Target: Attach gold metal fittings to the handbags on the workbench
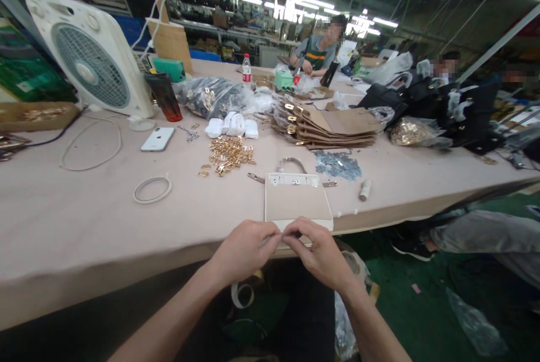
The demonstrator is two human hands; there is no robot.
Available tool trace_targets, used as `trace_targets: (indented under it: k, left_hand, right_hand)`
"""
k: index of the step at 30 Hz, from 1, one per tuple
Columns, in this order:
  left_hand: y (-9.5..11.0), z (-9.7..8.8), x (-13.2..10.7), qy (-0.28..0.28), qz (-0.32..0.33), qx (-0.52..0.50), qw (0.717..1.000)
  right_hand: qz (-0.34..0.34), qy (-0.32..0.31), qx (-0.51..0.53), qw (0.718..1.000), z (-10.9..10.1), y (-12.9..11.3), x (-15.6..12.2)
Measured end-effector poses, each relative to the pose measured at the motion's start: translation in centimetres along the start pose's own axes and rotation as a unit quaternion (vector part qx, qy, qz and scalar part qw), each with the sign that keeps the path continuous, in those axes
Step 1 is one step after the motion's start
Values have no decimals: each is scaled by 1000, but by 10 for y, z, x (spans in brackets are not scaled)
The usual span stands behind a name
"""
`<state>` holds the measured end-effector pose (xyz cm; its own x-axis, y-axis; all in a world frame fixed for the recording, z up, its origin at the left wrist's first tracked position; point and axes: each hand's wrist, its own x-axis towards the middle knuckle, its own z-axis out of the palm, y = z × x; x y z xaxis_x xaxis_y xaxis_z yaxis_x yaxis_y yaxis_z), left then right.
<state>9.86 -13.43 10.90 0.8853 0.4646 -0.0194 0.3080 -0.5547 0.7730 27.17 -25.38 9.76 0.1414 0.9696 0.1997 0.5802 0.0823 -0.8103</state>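
Observation:
My left hand (248, 245) and my right hand (314, 247) meet at the table's front edge, thumbs and index fingers pinched together. Whatever lies between the fingertips is too small to make out. Just beyond them lies a beige bag panel (296, 199) with white edging, its lower border partly behind my fingers. Metal fittings line its top, a strap with a buckle sticks out on each side, and a curved handle (295, 161) rests behind it. Gold metal fittings (230, 154) are heaped to the left, and small grey pieces (337, 165) are spread to the right.
A roll of tape (152, 189), a phone (157, 139), a dark cup (165, 95) and a fan (90, 58) stand or lie on the left. Stacked brown panels (333, 126) and black bags (468, 106) are at the right. A co-worker (318, 53) sits across the table.

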Motion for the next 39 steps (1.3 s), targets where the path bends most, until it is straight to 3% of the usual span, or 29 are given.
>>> trace_targets:
  k: [11, 18, 22, 33, 39]
  left_hand:
    - [-1, 8, 12, 5, -36, -65, 997]
    - [-6, 13, 27, 6, -35, -129, 991]
    - [-3, 12, 30, 1, -16, -117, 993]
    - [4, 7, 36, -2, 8, -39, 999]
    - [-6, 21, 41, 6, -32, -202, 979]
  right_hand:
    - [20, 30, 40, 999, 9, 9, -4]
    - [52, 55, 80, 994, 2, 25, -4]
    - [27, 89, 63, 994, -3, 30, -4]
    - [-5, 82, -1, 997, -7, 23, 3]
    - [-30, 116, 6, 993, 5, 24, -4]
